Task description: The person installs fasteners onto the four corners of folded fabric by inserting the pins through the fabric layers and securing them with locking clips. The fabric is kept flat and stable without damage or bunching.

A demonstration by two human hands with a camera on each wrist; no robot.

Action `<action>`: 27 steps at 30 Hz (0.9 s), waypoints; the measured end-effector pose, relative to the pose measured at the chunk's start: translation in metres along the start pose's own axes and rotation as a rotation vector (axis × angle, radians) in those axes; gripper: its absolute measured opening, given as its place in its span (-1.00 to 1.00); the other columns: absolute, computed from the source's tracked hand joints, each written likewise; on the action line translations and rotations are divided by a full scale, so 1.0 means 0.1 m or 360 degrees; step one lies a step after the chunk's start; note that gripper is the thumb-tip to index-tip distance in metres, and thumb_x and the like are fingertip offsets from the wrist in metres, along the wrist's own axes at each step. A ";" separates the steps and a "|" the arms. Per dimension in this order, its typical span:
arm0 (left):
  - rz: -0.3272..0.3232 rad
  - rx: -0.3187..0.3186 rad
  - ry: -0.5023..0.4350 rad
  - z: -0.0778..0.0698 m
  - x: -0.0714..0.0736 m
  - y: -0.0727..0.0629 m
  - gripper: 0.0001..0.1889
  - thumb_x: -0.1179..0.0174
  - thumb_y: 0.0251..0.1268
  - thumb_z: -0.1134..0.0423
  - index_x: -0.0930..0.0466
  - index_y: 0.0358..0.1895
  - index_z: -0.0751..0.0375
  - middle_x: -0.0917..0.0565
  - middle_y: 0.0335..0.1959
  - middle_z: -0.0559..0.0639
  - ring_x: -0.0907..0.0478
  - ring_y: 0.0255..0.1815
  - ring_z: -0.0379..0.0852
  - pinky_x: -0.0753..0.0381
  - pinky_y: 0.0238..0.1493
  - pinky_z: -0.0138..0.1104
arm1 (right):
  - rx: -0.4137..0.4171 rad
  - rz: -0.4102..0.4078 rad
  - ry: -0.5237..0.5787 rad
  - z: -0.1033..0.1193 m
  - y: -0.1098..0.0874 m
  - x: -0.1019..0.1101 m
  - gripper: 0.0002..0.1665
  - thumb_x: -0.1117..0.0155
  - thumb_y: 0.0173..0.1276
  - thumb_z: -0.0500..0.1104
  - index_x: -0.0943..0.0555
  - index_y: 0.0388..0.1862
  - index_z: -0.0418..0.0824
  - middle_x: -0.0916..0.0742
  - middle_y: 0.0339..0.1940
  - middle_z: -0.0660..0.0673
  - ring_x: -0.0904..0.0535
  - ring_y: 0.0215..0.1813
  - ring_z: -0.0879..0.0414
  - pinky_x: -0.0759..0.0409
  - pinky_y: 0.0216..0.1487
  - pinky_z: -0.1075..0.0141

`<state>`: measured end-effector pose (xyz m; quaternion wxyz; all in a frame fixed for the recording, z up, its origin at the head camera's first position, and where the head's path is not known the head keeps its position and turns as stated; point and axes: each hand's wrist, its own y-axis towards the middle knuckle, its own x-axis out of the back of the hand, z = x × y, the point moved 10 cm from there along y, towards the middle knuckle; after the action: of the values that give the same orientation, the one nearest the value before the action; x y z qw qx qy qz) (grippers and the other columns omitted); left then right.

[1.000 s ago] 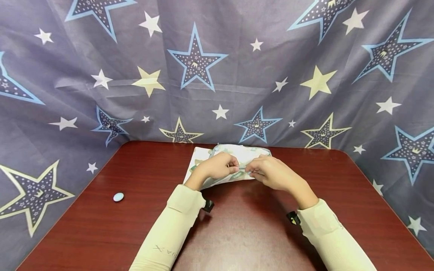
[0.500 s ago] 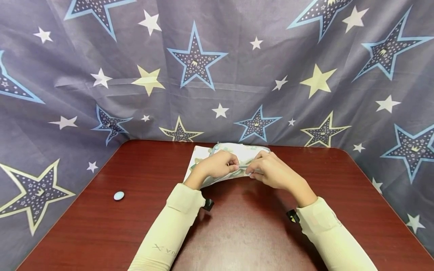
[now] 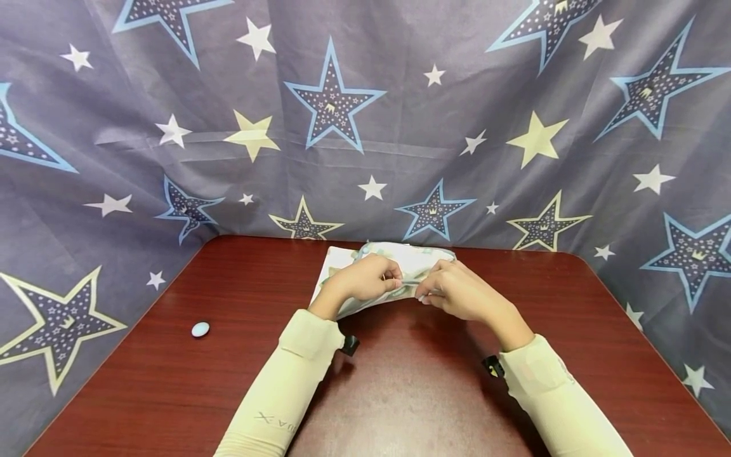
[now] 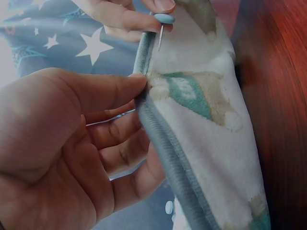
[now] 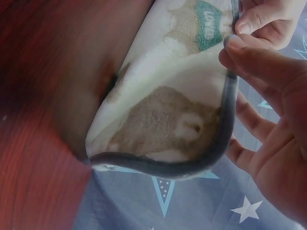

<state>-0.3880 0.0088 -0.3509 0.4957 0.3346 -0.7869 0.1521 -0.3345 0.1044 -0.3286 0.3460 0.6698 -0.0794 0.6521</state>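
Note:
A white cloth (image 3: pixel 408 255) with beige and green printed patches and a blue-grey stitched border is raised at the table's far side. My left hand (image 3: pixel 368 277) pinches its border; the left wrist view shows the thumb on the stitched edge. Close by on the right, my right hand (image 3: pixel 457 291) works at the same border. Its thumb and fingers hold a pin (image 4: pixel 164 19) with a rounded light blue head. The pin's bare shaft points down along the cloth, and I cannot tell whether its tip touches the fabric. In the right wrist view the fingers mostly cover the pin.
On the left of the reddish-brown table (image 3: pixel 143 381) lies a loose light blue oval piece (image 3: pixel 200 329). Another small blue head (image 4: pixel 169 207) shows at the cloth's lower edge. A star-patterned curtain (image 3: pixel 365 114) hangs directly behind the table.
The right hand's fingertips have shifted slightly toward the table's near side. The left hand keeps its pinch on the border, and the cloth is almost still.

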 end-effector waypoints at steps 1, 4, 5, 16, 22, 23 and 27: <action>0.0000 -0.0003 0.0005 0.00 0.00 0.00 -0.89 -0.19 0.48 0.28 -0.71 -0.20 0.16 -0.71 -0.36 -0.11 -0.54 -0.32 -0.22 -0.55 -0.17 -0.32 | 0.0008 -0.0001 0.0001 0.00 0.00 0.00 -0.81 -0.54 0.21 -0.24 -0.81 -0.25 0.05 -0.77 -0.29 0.29 -0.60 -0.10 0.15 -0.52 -0.05 0.18; 0.0002 -0.0012 0.0017 -0.01 0.01 -0.01 -0.90 -0.20 0.47 0.28 -0.71 -0.21 0.15 -0.70 -0.37 -0.12 -0.53 -0.32 -0.22 -0.54 -0.17 -0.32 | 0.0022 -0.0018 -0.0006 0.01 0.01 0.01 -0.81 -0.54 0.21 -0.24 -0.81 -0.24 0.03 -0.78 -0.28 0.27 -0.61 -0.12 0.15 -0.53 -0.06 0.19; 0.0005 -0.0015 0.0016 -0.02 0.01 -0.01 -0.90 -0.21 0.47 0.28 -0.71 -0.21 0.15 -0.69 -0.38 -0.11 -0.53 -0.33 -0.22 -0.54 -0.17 -0.32 | 0.0023 -0.0024 -0.0008 0.01 0.01 0.01 -0.81 -0.54 0.21 -0.24 -0.81 -0.24 0.02 -0.78 -0.28 0.26 -0.62 -0.12 0.15 -0.54 -0.06 0.19; 0.0058 -0.0081 -0.0027 -0.06 -0.05 0.01 -0.89 -0.21 0.46 0.31 -0.69 -0.27 0.16 -0.61 -0.46 -0.16 -0.44 -0.41 -0.27 -0.48 -0.26 -0.38 | 0.0029 -0.0052 -0.0010 0.00 0.02 -0.04 -0.79 -0.47 0.25 -0.35 -0.79 -0.20 -0.07 -0.79 -0.25 0.12 -0.69 -0.16 0.22 -0.63 -0.06 0.19; 0.0046 -0.0058 -0.0021 -0.05 -0.04 0.01 -0.91 -0.23 0.46 0.30 -0.68 -0.27 0.13 -0.63 -0.43 -0.15 -0.49 -0.37 -0.24 -0.50 -0.25 -0.36 | -0.0030 -0.0111 -0.0031 -0.03 0.01 -0.04 -0.82 -0.41 0.32 -0.33 -0.76 -0.19 -0.06 -0.72 -0.26 0.08 -0.64 -0.24 0.18 -0.61 -0.16 0.19; 0.0047 -0.0056 -0.0018 -0.05 -0.04 0.01 -0.91 -0.23 0.46 0.30 -0.68 -0.27 0.12 -0.63 -0.42 -0.14 -0.49 -0.37 -0.24 -0.50 -0.25 -0.36 | -0.0037 -0.0123 -0.0036 -0.03 0.01 -0.04 -0.82 -0.40 0.33 -0.33 -0.75 -0.19 -0.06 -0.70 -0.25 0.07 -0.63 -0.24 0.17 -0.61 -0.17 0.18; 0.0057 -0.0057 -0.0028 -0.05 -0.05 0.01 -0.91 -0.23 0.46 0.30 -0.68 -0.26 0.12 -0.65 -0.40 -0.13 -0.51 -0.35 -0.23 -0.52 -0.23 -0.35 | -0.0026 -0.0203 -0.0074 -0.02 0.00 -0.01 -0.82 -0.41 0.32 -0.34 -0.73 -0.19 -0.07 -0.63 -0.13 0.03 -0.62 -0.26 0.12 -0.61 -0.22 0.17</action>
<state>-0.3837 0.0144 -0.3526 0.4917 0.3128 -0.7998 0.1439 -0.3361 0.1050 -0.3300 0.3903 0.6857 -0.0499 0.6123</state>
